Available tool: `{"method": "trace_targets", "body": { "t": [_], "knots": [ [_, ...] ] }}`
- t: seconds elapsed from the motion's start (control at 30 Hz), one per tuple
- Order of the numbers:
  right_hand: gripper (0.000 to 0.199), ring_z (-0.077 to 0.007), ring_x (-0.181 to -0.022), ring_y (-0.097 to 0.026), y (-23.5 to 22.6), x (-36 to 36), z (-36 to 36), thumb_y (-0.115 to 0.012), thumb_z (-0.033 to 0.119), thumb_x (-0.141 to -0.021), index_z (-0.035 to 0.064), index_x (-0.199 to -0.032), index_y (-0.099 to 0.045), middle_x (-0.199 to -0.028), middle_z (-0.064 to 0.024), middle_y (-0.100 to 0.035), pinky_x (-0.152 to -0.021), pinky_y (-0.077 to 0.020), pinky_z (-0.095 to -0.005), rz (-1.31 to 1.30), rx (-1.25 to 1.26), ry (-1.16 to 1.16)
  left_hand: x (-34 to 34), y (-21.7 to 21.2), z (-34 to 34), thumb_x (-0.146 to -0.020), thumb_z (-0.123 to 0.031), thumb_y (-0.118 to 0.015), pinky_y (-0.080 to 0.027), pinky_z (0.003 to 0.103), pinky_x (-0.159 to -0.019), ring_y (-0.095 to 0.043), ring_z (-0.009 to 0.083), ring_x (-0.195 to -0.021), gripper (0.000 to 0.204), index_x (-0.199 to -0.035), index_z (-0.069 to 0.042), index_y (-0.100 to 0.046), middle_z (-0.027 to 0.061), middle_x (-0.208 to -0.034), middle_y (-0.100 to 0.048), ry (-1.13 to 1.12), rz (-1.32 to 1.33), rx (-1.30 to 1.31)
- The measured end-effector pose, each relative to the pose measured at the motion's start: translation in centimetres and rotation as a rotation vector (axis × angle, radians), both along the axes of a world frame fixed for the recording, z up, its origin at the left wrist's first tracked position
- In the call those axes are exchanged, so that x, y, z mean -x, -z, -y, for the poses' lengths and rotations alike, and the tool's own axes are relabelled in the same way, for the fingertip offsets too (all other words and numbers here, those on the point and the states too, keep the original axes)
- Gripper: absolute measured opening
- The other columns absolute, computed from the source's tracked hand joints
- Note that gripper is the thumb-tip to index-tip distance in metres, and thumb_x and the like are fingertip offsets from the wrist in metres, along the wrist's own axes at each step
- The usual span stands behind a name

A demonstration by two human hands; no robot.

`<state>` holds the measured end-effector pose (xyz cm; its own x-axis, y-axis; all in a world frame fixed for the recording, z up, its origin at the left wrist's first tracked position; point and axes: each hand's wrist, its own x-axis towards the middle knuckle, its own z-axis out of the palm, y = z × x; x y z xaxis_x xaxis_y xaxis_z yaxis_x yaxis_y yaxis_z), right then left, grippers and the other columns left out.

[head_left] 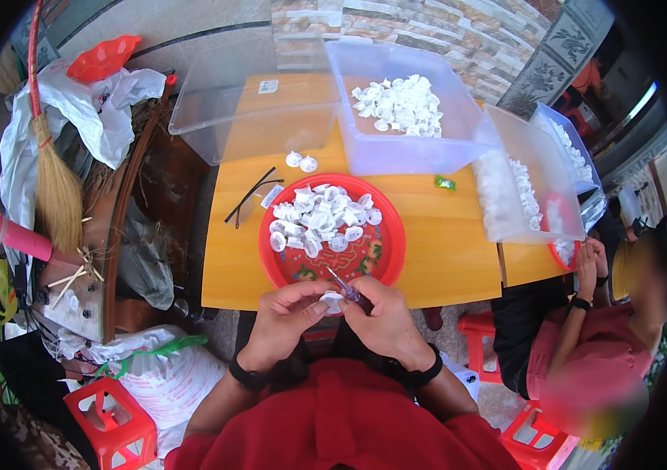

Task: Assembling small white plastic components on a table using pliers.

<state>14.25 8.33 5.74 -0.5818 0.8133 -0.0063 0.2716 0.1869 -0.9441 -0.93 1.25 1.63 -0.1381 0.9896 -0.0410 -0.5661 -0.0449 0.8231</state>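
Both hands meet at the table's (pixel 443 266) near edge. Left hand (pixel 285 319) pinches a small white cap (pixel 333 300), fingers closed on it, steadying it. Right hand (pixel 387 317) is clamped on a thin purple-handled tool (pixel 343 283), tip pointing far-left over the red tray (pixel 390 235) of caps, just beyond. Clear bin (pixel 416 153) of more caps sits farther back. Glasses (pixel 251 197) lie left of the tray.

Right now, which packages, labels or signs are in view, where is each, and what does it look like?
Sticker: small white rectangle on the clear lid at the table's far left.
Tag: small white slip on the table, beside the red tray's left rim.
Wrapper: small green packet on the table, right of the tray.
Sack: large white bag with red print, on the floor at lower left.
No screens.
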Motion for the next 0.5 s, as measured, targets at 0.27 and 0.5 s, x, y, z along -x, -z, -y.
{"method": "trace_targets", "body": {
  "t": [0.27,0.5],
  "knots": [
    [0.011,-0.0328,-0.055,-0.050,-1.2,-0.6,-0.9,-0.057,0.000,-0.075,-0.0027,-0.077,-0.047,-0.065,-0.0187,-0.050,-0.051,-0.0378,-0.0379,0.044,-0.120,-0.179,0.7,0.2,0.1,-0.083,-0.001,-0.061,-0.052,0.027,-0.072,-0.061,0.0157,-0.086,0.025,-0.107,0.006,-0.057,0.0121,-0.099,-0.063,0.157,-0.125,-0.018],
    [0.019,-0.0332,-0.063,-0.055,-0.1,-1.1,-1.0,-0.057,0.003,-0.079,-0.0012,-0.098,-0.056,-0.073,-0.0180,-0.056,-0.055,-0.0424,-0.0370,0.010,-0.235,-0.122,0.6,1.4,-0.2,-0.082,0.004,-0.060,-0.053,0.027,-0.075,-0.062,0.0166,-0.087,0.028,-0.110,0.001,-0.059,0.0117,-0.102,-0.063,-0.007,0.013,-0.027]
  ]
}}
